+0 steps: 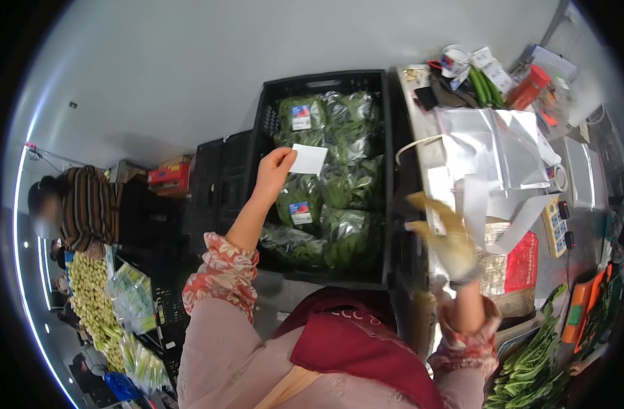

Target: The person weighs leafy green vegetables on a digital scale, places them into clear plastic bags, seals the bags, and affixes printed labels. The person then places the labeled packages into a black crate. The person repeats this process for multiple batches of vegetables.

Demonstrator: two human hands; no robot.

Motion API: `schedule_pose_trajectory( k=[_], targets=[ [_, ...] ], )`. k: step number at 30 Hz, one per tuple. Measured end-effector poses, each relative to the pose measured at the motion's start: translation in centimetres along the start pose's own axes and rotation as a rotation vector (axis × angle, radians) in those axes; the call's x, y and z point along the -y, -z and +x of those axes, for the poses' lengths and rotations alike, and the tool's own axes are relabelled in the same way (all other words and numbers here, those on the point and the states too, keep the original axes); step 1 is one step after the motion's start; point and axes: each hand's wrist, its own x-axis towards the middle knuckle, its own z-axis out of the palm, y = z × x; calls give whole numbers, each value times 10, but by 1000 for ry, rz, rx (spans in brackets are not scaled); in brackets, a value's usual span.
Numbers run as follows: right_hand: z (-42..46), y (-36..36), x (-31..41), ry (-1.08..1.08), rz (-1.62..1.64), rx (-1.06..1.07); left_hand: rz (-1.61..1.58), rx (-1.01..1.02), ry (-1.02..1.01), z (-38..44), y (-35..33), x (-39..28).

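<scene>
My bare left hand (275,171) pinches a white label (310,159) by its left edge. It is over a black plastic crate (387,153) packed with clear bags of leafy greens (350,237). Two of the bags bear printed labels, one label (301,117) near the top and another label (300,212) lower down. To the right of the crate, my right hand (445,245) wears a yellowish glove and is blurred. Its fingers are spread, with nothing visible between them. White paper strips (521,225) curl beside it on the worktable.
Plastic bags (491,143), cucumbers (483,87), a red cylinder (532,87) and a power strip (554,227) are on the worktable (550,271). Loose leafy vegetables (527,358) lie lower right. At left are a pile of pale green produce (89,291), a red box (169,179) and another person (87,207).
</scene>
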Motion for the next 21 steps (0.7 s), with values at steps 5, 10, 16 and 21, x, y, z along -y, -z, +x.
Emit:
schedule_pose_trajectory(
  k=[5,10,16,21],
  targets=[
    [19,-210,62,189,-23,394,141,-114,-42,-37,61,35],
    [73,-308,2,-314,-38,796,310,-211,-138,-78,102,37],
    [108,-323,-18,-412,-58,951,823,-210,-775,-73,98,48],
    [104,-334,-38,-367,16,1020,875,223,-1077,-106,52,102]
  ],
)
